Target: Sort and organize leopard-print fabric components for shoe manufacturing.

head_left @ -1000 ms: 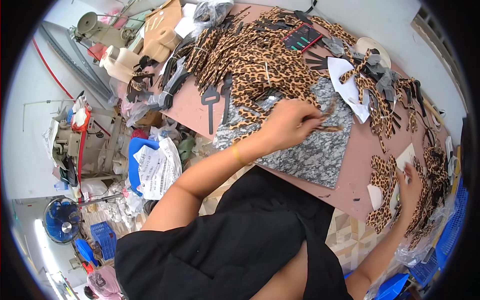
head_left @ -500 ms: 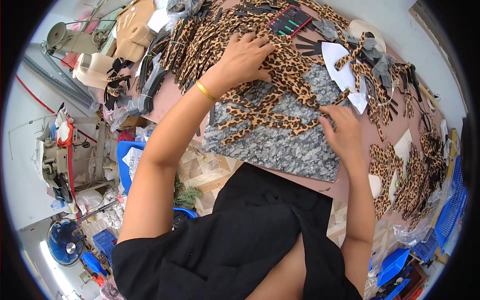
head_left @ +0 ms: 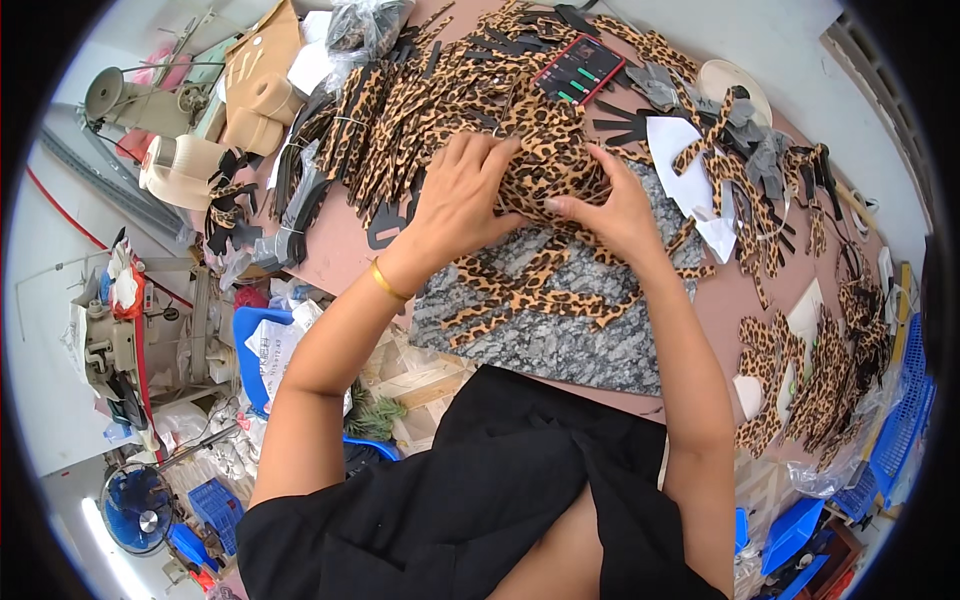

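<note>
In front of me is a pink table (head_left: 715,305), a grey marbled slab (head_left: 600,350) at its near edge. At the slab's far side sits a leopard-print bundle (head_left: 550,175). My left hand (head_left: 460,190) clasps its left side; my right hand (head_left: 622,210) grips its right, thumb nearest me. Beyond lies a red-edged phone (head_left: 580,70); a gold bangle (head_left: 388,280) circles my left wrist.

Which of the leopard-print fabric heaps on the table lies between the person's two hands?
The bunched heap, cupped between left hand and right hand. Loosely fanned strips lie to the left, and another pile lies far right.
</note>
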The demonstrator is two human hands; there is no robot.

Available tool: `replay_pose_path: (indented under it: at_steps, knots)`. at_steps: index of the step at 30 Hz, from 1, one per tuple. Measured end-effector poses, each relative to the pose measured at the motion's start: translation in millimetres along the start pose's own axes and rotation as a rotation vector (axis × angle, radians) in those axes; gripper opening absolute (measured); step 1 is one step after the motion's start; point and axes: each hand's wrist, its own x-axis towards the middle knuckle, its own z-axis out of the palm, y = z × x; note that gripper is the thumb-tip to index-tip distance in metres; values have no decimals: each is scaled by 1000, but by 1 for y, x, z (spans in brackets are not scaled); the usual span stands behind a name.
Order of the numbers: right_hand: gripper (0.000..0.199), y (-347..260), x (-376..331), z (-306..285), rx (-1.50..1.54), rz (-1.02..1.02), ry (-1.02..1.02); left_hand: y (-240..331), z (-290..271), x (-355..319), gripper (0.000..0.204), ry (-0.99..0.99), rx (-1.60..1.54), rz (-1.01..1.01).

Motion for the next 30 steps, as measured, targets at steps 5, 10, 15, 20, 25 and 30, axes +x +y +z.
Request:
replay_pose_path:
  at_steps: [5, 10, 15, 20, 25, 30]
  knots:
    - [73, -20, -18, 4, -76, -122, 70, -9, 6, 9, 75, 58, 115, -29]
    - [59, -22, -18, -23, -89, -205, 28, -6, 11, -13, 65, 205, 43, 47]
    - [64, -34, 6, -24, 14, -80, 41, -12, 19, -22, 69, 247, 103, 41]
    - [70, -58, 22, -3, -214, -154, -83, -19, 20, -11, 66, 255, 68, 176]
    - [46, -65, 21, 48, -243, -496, 147, -44, 17, -21, 79, 265, 101, 128]
    - [26, -39, 25, 51, -230, -523, 305, -39, 21, -16, 82, 244, 98, 134]
